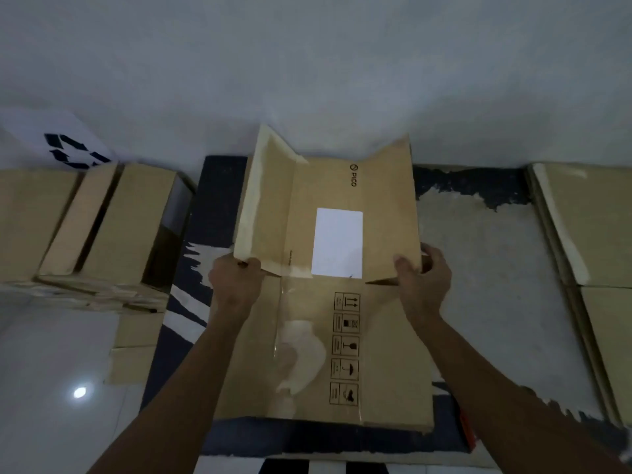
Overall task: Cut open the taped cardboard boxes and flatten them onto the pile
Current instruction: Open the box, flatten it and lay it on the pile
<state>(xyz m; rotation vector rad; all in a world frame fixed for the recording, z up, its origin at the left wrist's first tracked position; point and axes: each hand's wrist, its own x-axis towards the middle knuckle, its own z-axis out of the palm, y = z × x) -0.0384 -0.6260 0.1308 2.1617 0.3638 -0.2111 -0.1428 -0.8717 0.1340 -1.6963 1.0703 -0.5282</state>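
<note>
A brown cardboard box (307,354) with a white label and printed handling symbols lies opened in front of me on a worn dark mat. Its far flaps stand up and lean toward the wall. My left hand (236,280) grips the lower corner of the left flap. My right hand (422,278) grips the right flap's lower edge, thumb on the front face. Clear tape still shines along the box's centre seam.
Several taped and open cardboard boxes (89,227) are stacked at the left on the floor. A pile of flattened cardboard (591,234) lies at the right. An orange object (466,429), partly hidden by my right arm, lies on the mat (478,268). A white wall rises behind.
</note>
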